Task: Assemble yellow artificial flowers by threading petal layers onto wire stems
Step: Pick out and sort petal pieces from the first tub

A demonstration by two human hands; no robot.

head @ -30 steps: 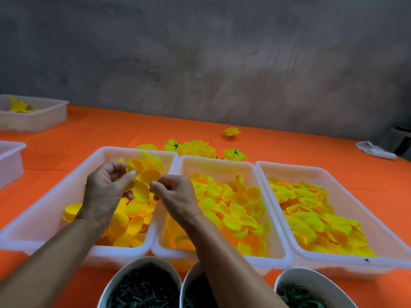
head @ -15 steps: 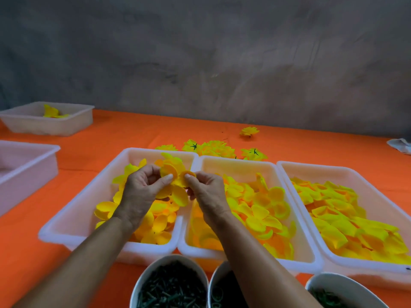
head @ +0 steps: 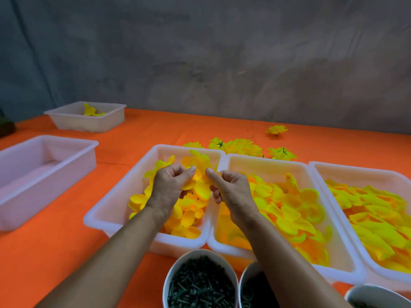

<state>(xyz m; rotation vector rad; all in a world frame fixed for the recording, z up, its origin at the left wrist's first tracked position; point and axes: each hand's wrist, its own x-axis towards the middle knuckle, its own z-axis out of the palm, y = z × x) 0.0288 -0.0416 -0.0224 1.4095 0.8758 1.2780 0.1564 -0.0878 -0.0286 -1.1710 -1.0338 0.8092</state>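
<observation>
Above the leftmost of three white trays [head: 115, 210], both hands worked a yellow petal layer [head: 200, 185] held between them: the left hand [head: 170, 187] pinched it between thumb and curled fingers, and the right hand [head: 231, 190] pinched its other edge the same way. No wire stem could be made out in either grip. Behind the trays, a small heap of finished flowers [head: 240, 147] lay on the orange table [head: 55, 252], with one more flower [head: 276, 130] apart from it, so some blooms were judged complete. All three trays were well stocked with loose petals, and the bowl of dark green parts [head: 200, 285] near the wrists looked full, so most of the work remained.
</observation>
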